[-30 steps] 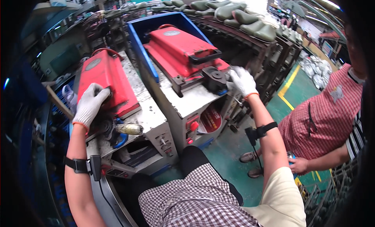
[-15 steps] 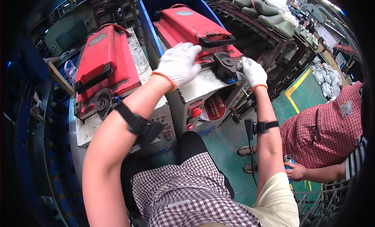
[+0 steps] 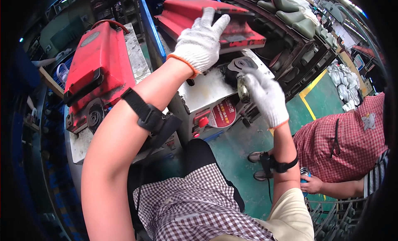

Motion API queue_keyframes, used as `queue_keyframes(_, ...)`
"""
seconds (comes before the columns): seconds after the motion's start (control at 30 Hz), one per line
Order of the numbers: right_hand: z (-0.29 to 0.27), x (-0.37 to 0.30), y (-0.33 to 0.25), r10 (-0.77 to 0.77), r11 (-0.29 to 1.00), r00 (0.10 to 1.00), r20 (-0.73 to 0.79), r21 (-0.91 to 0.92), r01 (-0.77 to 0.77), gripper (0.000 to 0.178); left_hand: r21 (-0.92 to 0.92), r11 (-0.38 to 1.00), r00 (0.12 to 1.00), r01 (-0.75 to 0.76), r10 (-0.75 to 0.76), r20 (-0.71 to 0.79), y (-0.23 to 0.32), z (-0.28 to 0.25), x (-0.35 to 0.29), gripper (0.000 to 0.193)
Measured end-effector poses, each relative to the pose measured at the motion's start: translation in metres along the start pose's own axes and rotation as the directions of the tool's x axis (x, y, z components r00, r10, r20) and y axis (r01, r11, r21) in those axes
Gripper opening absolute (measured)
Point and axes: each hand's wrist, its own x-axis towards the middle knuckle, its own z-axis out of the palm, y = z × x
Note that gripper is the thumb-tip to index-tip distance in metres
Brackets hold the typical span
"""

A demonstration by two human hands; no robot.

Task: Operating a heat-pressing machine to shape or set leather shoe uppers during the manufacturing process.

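Observation:
My left hand (image 3: 199, 44), in a white knit glove with an orange cuff, is at the front of a red machine cover (image 3: 182, 13). Its fingers are spread by the cover's black handle (image 3: 234, 11). The cover's front edge is tilted up off the white machine body (image 3: 199, 92). A dark round-topped fitting (image 3: 242, 63) sits beneath that edge. My right hand (image 3: 267, 96), also gloved and blurred, is closed at a small shiny olive-coloured piece (image 3: 243, 89) in front of the fitting; its kind is unclear.
A second red-covered machine (image 3: 99, 58) stands at the left, cover down. Green shoe-shaped pieces (image 3: 290, 17) fill a dark rack on the right. A person in a red checked apron (image 3: 327, 141) stands at the right, holding a blue container (image 3: 304, 174).
The red cover's front edge has risen, and my left hand has moved up and forward with it. My right hand has come back toward me, with the shiny piece now at its fingers.

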Motion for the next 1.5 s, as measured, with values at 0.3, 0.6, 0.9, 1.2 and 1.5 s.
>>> queue_keyframes(0.3, 0.029, 0.205, -0.010, -0.140, 0.962, 0.934, 0.327, -0.179, 0.206, 0.084, 0.134, 0.983, 0.939, -0.126, 0.162, -0.302, -0.036, -0.081, 0.085, 0.046)
queue_keyframes(0.6, 0.088, 0.278, -0.029, 0.122, 0.892, 0.861, 0.493, -0.435, 0.123, 0.094, 0.060, 0.995, 0.928, -0.077, 0.094, -0.360, -0.055, -0.108, 0.121, 0.032)
queue_keyframes(0.9, -0.027, 0.169, -0.030, 0.138, 0.674, 0.911, 0.388, 0.637, -0.373, 0.049, 0.307, 0.945, 0.761, -0.112, 0.280, -0.585, -0.073, -0.088, 0.130, 0.055)
queue_keyframes(1.2, -0.042, -0.031, -0.026, -0.156, 0.363, 0.985, 0.068, 0.932, -0.007, 0.075, -0.933, 0.031, 0.796, 0.357, -0.533, 0.287, 0.036, -0.082, -0.070, 0.072)
queue_keyframes(1.5, 0.004, -0.111, -0.050, -0.214, 0.485, 0.952, 0.217, 0.870, -0.090, 0.080, -0.677, -0.730, 0.699, 0.092, -0.437, 0.566, 0.085, -0.078, -0.188, 0.017)
